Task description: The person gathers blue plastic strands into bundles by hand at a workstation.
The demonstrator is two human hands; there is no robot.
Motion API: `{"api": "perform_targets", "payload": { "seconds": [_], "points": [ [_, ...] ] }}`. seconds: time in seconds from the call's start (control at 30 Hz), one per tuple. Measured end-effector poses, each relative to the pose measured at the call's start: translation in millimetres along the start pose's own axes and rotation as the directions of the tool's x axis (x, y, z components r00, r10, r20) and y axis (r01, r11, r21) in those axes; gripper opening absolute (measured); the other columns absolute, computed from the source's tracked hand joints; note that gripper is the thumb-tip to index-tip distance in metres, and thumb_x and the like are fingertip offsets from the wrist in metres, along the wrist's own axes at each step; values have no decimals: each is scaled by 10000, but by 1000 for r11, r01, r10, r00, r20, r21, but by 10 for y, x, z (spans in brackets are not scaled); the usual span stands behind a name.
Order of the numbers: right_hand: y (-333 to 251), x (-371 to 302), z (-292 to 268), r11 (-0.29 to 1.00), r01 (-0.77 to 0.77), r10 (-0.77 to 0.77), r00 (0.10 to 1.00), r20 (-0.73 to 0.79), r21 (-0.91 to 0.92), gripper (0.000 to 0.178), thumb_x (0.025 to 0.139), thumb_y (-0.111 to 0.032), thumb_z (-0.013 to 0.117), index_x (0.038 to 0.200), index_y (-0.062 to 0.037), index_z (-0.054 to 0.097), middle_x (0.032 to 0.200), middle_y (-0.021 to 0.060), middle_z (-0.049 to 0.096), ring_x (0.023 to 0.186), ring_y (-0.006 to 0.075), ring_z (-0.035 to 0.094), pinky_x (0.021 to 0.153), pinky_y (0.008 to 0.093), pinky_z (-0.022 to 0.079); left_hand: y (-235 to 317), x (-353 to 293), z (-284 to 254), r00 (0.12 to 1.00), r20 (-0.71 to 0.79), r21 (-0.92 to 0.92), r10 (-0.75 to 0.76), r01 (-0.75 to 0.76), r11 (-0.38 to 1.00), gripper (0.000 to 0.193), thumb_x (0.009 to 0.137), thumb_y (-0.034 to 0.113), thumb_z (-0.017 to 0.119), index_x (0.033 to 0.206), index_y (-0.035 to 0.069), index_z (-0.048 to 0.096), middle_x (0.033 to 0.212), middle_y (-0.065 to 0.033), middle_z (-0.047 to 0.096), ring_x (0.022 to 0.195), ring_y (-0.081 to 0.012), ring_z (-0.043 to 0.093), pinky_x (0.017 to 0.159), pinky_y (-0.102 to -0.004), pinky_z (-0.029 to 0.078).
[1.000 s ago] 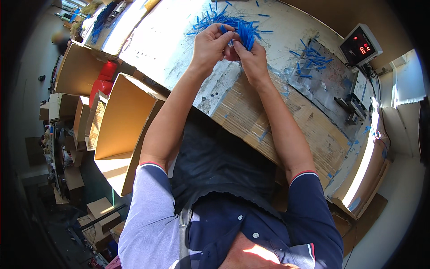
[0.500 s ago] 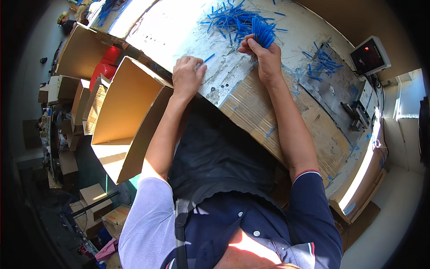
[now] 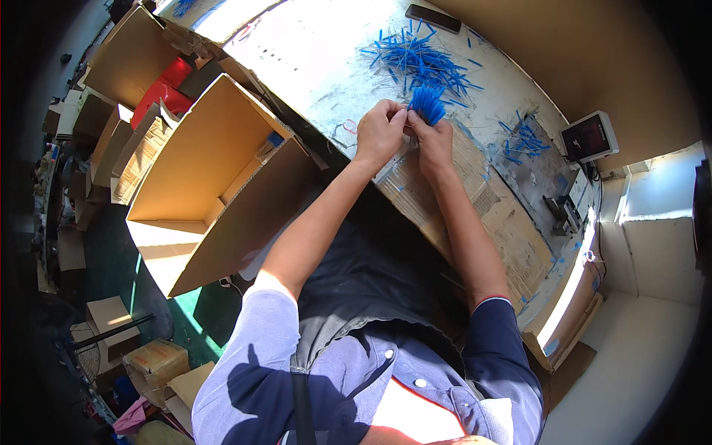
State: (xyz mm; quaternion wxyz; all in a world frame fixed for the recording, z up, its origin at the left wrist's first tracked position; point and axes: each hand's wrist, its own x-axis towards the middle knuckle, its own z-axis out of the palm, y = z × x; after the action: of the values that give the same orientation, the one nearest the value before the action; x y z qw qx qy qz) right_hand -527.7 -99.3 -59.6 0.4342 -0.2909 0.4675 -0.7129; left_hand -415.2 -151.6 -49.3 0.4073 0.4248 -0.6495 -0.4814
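My right hand (image 3: 434, 144) is closed around a bundle of thin blue sticks (image 3: 426, 105), their blue ends fanning out above the fingers. Beside it, my left hand (image 3: 378, 135) has its thumb and fingers pinched together against the lower part of the bundle; what they hold is hidden. Just beyond the bundle lies a loose heap of the same blue sticks (image 3: 419, 59), with fine wire-like ends. A smaller group of blue sticks (image 3: 523, 141) is scattered on the right of the worktable (image 3: 297, 67).
Flattened cardboard (image 3: 475, 200) covers the table's near edge. A small display unit (image 3: 589, 137) and a dark metal fixture (image 3: 564, 211) stand on the right. A black phone-like slab (image 3: 433, 18) lies at the back. An open cardboard box (image 3: 185, 178) stands left, near a red object (image 3: 159, 95).
My left hand has moved right, from the table beside a single blue stick to the bundle. My right hand still holds the bundle, now lower and nearer. The view has shifted.
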Motion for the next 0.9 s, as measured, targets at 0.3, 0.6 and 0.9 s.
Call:
{"api": "perform_targets", "payload": {
  "seconds": [0.3, 0.6, 0.9],
  "points": [
    [-103, -144, -207, 982, 114, -66, 955, -291, 151, 128, 1010, -94, 638, 1060, 12, 689, 920, 88, 732, 775, 171, 696, 737, 322, 586, 78, -163, 185, 906, 132, 283, 401, -423, 861, 144, 937, 130, 641, 980, 58, 759, 942, -129, 720, 899, -323, 694, 785, -427, 544],
    [-202, -57, -557, 975, 215, -218, 857, -468, -61, 178, 1034, -148, 619, 1096, 16, 648, 757, 39, 640, 572, 97, 564, 505, 262, 482, 59, 360, 2, 865, 187, 548, 466, -486, 681, 195, 907, 200, 721, 1074, 100, 738, 1075, -115, 702, 1052, -326, 649, 882, -435, 532],
    [-204, -4, -517, 989, 151, -140, 891, -433, -8, 146, 1010, -166, 637, 1025, -25, 671, 730, 16, 639, 540, 63, 539, 473, 228, 448, 110, 566, 503, 828, 298, 765, 476, -505, 400, 402, 878, 338, 766, 1115, 32, 659, 1028, -134, 716, 1000, -323, 664, 846, -448, 520]
  ]
}}
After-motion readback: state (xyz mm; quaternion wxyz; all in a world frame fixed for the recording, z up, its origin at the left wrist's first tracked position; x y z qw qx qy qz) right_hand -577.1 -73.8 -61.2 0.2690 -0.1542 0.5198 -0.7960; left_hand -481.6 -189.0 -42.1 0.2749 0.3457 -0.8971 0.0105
